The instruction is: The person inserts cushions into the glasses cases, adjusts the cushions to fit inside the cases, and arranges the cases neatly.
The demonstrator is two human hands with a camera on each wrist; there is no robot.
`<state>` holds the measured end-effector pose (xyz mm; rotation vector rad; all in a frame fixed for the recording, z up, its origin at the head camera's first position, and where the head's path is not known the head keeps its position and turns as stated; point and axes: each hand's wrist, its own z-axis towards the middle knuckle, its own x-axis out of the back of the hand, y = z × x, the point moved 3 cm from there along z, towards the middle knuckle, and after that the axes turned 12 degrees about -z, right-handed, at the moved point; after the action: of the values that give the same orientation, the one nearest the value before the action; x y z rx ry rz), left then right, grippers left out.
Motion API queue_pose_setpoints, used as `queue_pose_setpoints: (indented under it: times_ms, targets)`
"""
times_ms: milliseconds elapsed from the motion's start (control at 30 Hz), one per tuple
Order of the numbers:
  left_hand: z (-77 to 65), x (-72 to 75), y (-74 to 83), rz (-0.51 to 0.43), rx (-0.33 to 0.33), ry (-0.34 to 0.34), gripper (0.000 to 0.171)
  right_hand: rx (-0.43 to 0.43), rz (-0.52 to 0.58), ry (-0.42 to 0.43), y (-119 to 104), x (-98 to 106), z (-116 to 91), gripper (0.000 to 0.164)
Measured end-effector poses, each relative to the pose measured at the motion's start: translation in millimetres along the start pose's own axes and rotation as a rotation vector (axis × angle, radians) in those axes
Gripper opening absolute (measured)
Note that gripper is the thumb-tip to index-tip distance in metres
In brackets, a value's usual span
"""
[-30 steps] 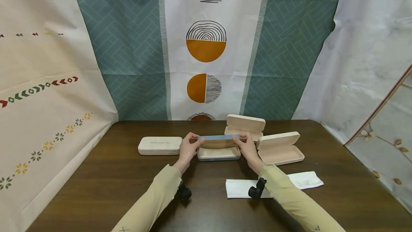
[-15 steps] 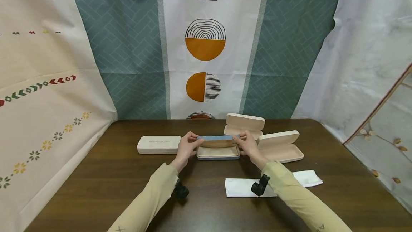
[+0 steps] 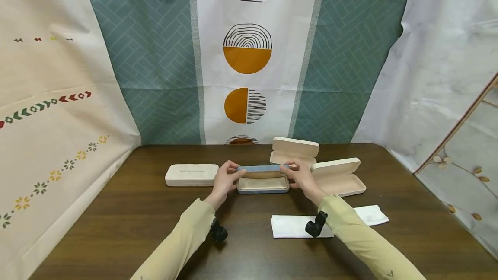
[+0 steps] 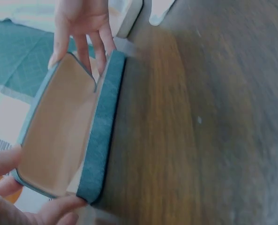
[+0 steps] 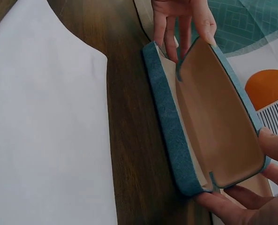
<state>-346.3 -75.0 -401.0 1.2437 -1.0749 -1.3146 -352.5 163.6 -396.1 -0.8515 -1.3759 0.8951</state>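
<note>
A blue glasses case point(image 3: 263, 192) with a tan inside stands on the table between the hands, its lid point(image 3: 260, 174) tilted up at the back. Pale material, cloth or lining, shows in its base. My left hand point(image 3: 224, 181) holds the case's left end, thumb at the lid's edge and other fingers lower down. At the other end my right hand point(image 3: 303, 179) grips it the same way. Both ends of the case point(image 4: 59, 136) appear in the left wrist view, with a hand at each. Fingers behind the lid are partly hidden.
A closed white case point(image 3: 192, 175) lies left of the left hand. Two open cream cases, one at the back point(image 3: 294, 150) and one to the right point(image 3: 337, 176), stand near the right hand. A folded white cloth point(image 3: 293, 227) lies partly under the right forearm.
The blue case's lid has tipped slightly lower toward its base. Both hands keep their hold at the two ends, and the right forearm has shifted slightly right.
</note>
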Motion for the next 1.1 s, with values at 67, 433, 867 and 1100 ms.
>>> queue_pose_setpoints:
  times_ms: [67, 433, 867, 1100]
  targets:
    - [-0.8, -0.3, -0.5, 0.008, 0.011, -0.007, 0.023, -0.001, 0.015, -0.004, 2, 0, 0, 0.033]
    - [-3.6, 0.5, -2.0, 0.024, 0.016, -0.016, 0.025, 0.012, 0.062, -0.038, 7, 3, 1, 0.030]
    - [-5.8, 5.0, -9.1, -0.057, 0.006, -0.039, 0.024, 0.029, 0.105, -0.015, 13, 2, -1, 0.023]
    - [-7.7, 5.5, -9.1, 0.043, -0.030, -0.042, 0.018, 0.065, 0.095, -0.006, 17, 2, -4, 0.025]
